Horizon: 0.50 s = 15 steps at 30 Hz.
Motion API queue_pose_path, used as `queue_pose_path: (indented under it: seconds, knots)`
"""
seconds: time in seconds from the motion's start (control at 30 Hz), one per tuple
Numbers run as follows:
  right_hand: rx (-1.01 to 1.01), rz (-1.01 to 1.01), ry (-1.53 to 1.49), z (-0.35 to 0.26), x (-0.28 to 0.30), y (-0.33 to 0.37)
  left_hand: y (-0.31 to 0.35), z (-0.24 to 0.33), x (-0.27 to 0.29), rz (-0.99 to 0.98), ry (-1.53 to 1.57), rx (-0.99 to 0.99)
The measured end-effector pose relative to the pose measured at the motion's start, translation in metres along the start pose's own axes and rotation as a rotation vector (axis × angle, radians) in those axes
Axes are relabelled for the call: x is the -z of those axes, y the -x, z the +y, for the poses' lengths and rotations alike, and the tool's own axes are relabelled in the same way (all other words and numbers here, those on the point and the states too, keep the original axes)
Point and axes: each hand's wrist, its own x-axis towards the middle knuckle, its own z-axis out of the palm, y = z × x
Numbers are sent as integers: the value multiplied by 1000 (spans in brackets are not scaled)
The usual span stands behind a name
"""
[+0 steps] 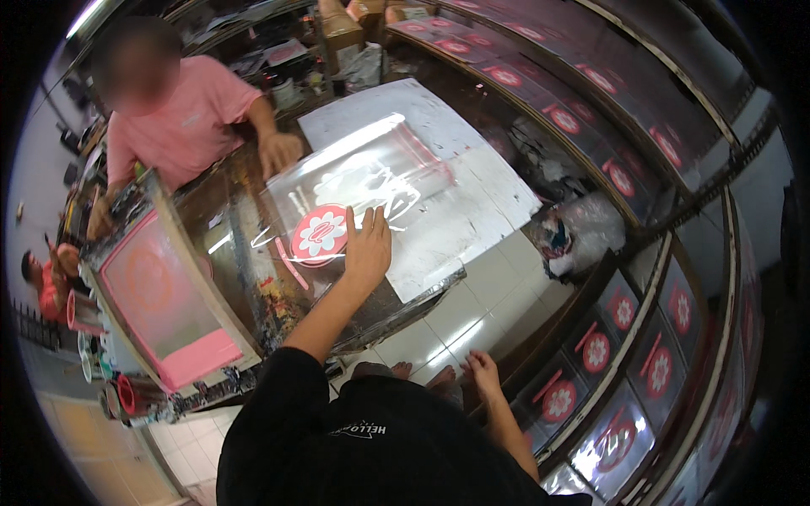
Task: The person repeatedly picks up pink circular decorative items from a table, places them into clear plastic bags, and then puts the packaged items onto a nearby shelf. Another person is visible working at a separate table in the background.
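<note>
My left hand (369,246) reaches over the worktable with its fingers stretched out against a clear plastic sheet (434,174). Beside these fingers is a round pink print with a white flower (321,236), and a narrow pink strip (291,263) lies to its left. The thumb is hidden. My right hand (483,373) hangs low near the drying rack, fingers loosely bent and apart, with nothing visible in it. Across the table, a co-worker's hand (280,154) rests by the sheet's far left edge; their other hand (99,218) is at a raised screen-printing frame (226,312).
A large white board (498,202) lies on the table under part of the sheet. Shelves with printed sheets (596,352) stand close on my right and along the back. A plastic bag (591,236) sits by the table's right end. Pink ink (198,358) pools low on the screen.
</note>
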Motion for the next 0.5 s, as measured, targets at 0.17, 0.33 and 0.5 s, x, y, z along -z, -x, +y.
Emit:
queue_pose_path:
  seconds: [0.17, 0.33, 0.5]
  knots:
    - [366, -359, -283, -171, -91, 48, 16, 65, 20, 102, 144, -159]
    - [424, -141, -112, -235, -123, 32, 36, 111, 51, 123, 474, -241]
    - [737, 240, 86, -259, -93, -1, 35, 130, 108, 150, 593, -316]
